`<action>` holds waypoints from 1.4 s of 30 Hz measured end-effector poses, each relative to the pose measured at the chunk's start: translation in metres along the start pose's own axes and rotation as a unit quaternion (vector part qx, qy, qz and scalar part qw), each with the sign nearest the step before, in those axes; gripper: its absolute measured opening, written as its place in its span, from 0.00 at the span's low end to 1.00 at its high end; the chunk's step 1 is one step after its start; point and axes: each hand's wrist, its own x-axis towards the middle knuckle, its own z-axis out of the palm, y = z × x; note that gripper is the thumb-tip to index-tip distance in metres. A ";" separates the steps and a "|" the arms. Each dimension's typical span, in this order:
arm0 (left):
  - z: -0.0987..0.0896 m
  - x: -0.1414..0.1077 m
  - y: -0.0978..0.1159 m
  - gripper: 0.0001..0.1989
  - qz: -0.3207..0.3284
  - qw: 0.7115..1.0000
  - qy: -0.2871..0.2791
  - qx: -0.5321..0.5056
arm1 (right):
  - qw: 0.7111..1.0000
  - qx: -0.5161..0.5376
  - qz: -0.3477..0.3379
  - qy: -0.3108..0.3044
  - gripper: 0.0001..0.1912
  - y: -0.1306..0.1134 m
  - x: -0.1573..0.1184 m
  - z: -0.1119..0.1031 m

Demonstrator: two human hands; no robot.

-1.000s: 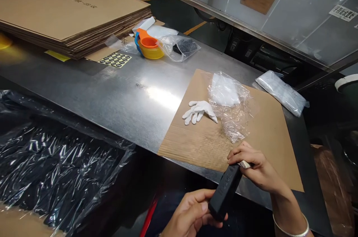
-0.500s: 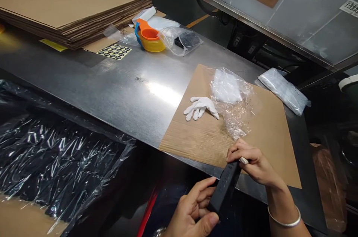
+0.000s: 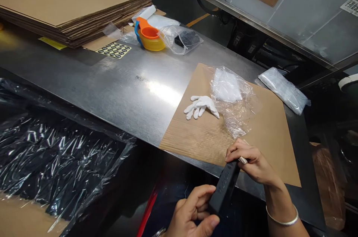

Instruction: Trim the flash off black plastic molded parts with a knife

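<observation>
A black oblong block with raised lettering on one face (image 3: 224,186) is held tilted in front of the table's near edge. My left hand (image 3: 192,211) grips its lower end between thumb and fingers. At the upper end, my right hand (image 3: 251,160) is closed on the block. A small pale object (image 3: 242,160), of a kind I cannot make out, sticks out between the right fingers. Beyond my hands, a white glove (image 3: 201,106) lies on a flat cardboard sheet (image 3: 268,132), beside a clear plastic bag (image 3: 228,88) with white material inside.
A cardboard stack (image 3: 69,2) stands at the back left, near a sticker sheet (image 3: 114,49). An orange and yellow tape dispenser (image 3: 151,37) and a bagged black piece (image 3: 188,38) lie on the metal table (image 3: 125,88). Black plastic-wrapped goods (image 3: 56,158) are at the left; a plastic-wrapped packet (image 3: 285,89) lies right.
Both hands keep their hold on the black block. The left hand has shifted very slightly down; otherwise only a slight shift of the view shows.
</observation>
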 end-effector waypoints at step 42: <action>-0.007 0.002 -0.012 0.17 0.085 0.990 -0.015 0.110 | 1.000 -0.002 0.007 0.012 0.17 0.001 -0.002 0.000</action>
